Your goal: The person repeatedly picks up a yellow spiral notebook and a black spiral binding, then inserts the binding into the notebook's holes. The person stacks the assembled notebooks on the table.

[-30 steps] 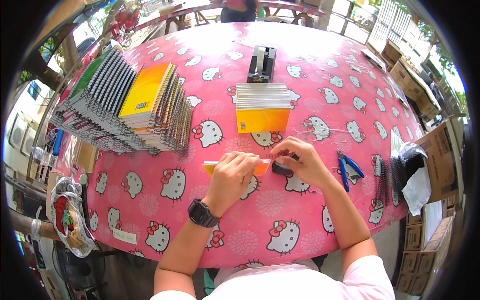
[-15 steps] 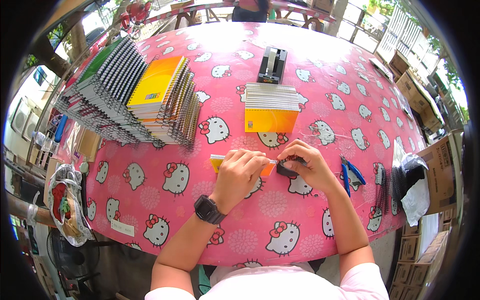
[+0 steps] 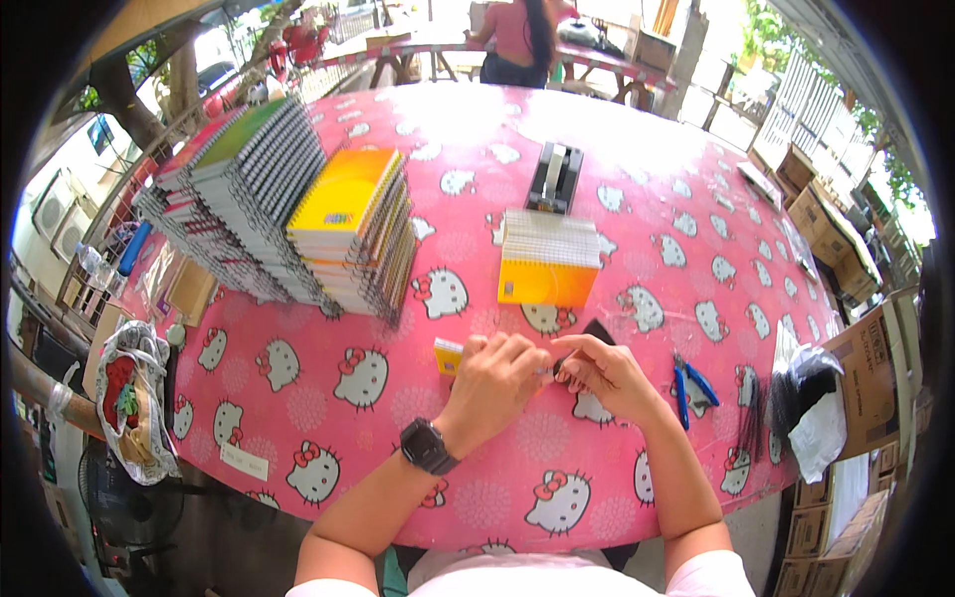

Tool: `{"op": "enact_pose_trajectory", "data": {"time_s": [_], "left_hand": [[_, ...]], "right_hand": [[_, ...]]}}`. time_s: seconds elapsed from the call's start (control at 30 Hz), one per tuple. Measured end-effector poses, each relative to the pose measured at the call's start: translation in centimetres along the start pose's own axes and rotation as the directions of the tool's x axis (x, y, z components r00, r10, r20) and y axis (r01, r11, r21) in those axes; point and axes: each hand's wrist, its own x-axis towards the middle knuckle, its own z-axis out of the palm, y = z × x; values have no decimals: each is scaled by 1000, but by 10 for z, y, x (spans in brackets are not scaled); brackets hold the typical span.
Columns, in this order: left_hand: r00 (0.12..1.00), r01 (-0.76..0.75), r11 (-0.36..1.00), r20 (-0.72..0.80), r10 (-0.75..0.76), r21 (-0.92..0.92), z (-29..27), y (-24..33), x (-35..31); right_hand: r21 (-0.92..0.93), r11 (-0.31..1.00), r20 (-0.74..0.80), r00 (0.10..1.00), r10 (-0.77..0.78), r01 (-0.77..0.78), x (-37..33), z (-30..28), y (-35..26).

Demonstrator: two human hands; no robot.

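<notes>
Gripping yellow notebook (image 3: 447,357) in left hand (image 3: 497,378), poking out toward nine o'clock; curling right hand (image 3: 614,379) narrowly, can't tell around what! Probably light, bendable: best held across covers.

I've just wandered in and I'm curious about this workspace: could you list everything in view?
Table: one, pink patterned cover, centre
Spiral notebooks: many stacked, green and red tops, table's left
Yellow-topped notebook stack: one, beside those
Yellow-fronted paper block: one, beyond the hands
Tape dispenser: one, black, behind the block
Small yellow booklet: one, at left hand
Dark object: one, unclear, behind right hand
Pliers: one, blue, right
Wire coils: several, black, right edge
Label strip: one, white, near left
Bag: one, whitish, left edge
Boxes: several, brown, far right
Person: one, pink top, background
Wristwatch: one, black, left wrist
Left hand: one, on the booklet
Right hand: one, beside left
</notes>
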Motion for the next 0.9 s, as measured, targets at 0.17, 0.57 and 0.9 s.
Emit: {"op": "enact_pose_trajectory", "data": {"time_s": [0.17,0.57,0.9], "left_hand": [[1000,20,999,19,-20,37,1,5,-1],[997,-70,997,33,71,-28,-3,0,0],[998,-23,997,55,20,72,-10,-22,-6]], "right_hand": [[-550,835,-139,985,-102,9,-2,-27,29],[-563,824,-24,998,64,-66,-9,-22,43],[649,756,81,996,37,-81,-7,-20,39]]}}
